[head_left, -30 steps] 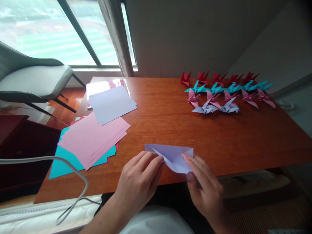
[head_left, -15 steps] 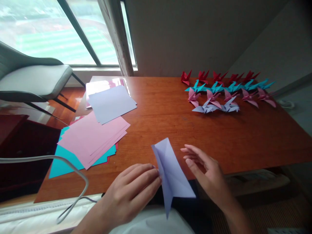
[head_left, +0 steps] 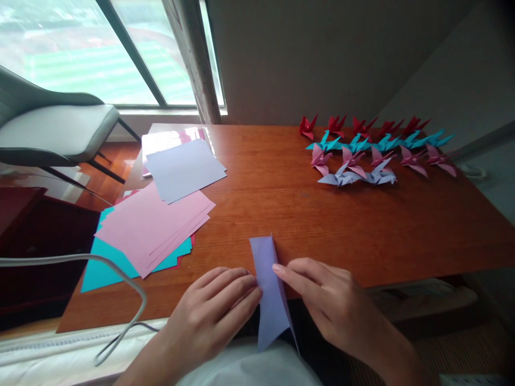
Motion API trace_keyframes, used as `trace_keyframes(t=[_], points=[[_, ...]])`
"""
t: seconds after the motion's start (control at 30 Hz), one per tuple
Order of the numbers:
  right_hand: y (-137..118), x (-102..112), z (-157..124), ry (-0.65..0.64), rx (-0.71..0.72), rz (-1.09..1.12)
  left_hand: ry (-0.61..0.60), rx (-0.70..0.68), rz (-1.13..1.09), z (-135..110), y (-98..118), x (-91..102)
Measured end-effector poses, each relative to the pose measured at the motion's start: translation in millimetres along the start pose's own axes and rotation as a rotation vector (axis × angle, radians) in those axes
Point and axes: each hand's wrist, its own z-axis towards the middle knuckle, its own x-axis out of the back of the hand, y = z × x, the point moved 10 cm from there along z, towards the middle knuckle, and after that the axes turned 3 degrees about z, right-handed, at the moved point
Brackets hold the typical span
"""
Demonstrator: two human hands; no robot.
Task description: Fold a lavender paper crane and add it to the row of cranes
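Note:
A folded lavender paper (head_left: pixel 270 289) stands on edge at the near edge of the wooden table (head_left: pixel 281 209), its lower part hanging past the edge. My left hand (head_left: pixel 217 308) pinches it from the left, fingers closed against the sheet. From the right, my right hand (head_left: pixel 325 300) presses its fingertips on the same fold, so both hands hold the paper.
Loose square sheets lie at the left: lavender (head_left: pixel 183 169), pink (head_left: pixel 155 228), teal (head_left: pixel 102 271). Rows of folded paper cranes (head_left: pixel 370 150) in red, teal, pink and lavender stand at the back right. A grey chair (head_left: pixel 52 128) is by the window. A white cable (head_left: pixel 120 284) loops at the lower left.
The paper was turned from lying wide to upright and was folded narrower. My right hand let go, opened, then came back onto the fold.

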Motion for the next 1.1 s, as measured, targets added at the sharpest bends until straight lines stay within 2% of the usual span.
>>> trace_keyframes(t=[0.17,0.27,0.47,0.57,0.67,0.83,0.93,1.1], points=[[-12.8,-2.3,4.9,-0.100,0.052,-0.113,-0.020,-0.032,0.023,8.9,1.3,3.5],[-11.5,-0.7,7.6,-0.100,0.041,-0.140,-0.053,-0.048,0.025,12.2,1.9,3.3],[6.3,19.9,-1.3,0.028,0.055,-0.157,-0.036,-0.029,0.013,4.5,-7.1,7.4],[20.4,23.8,-12.9,0.089,0.080,-0.056,-0.016,0.011,0.006,-4.6,-17.3,8.1],[38.0,28.8,-25.3,0.219,0.043,0.054,0.036,0.055,-0.017,-13.4,-26.2,8.5],[61.5,29.3,-41.7,0.390,-0.098,0.181,0.112,0.229,-0.099,-22.0,-40.7,3.6],[63.8,27.7,-44.8,0.424,-0.129,0.199,0.131,0.277,-0.148,-22.5,-41.8,0.4],[57.8,30.3,-40.9,0.438,-0.095,0.202,0.078,0.247,-0.164,-18.3,-38.7,-5.1]])
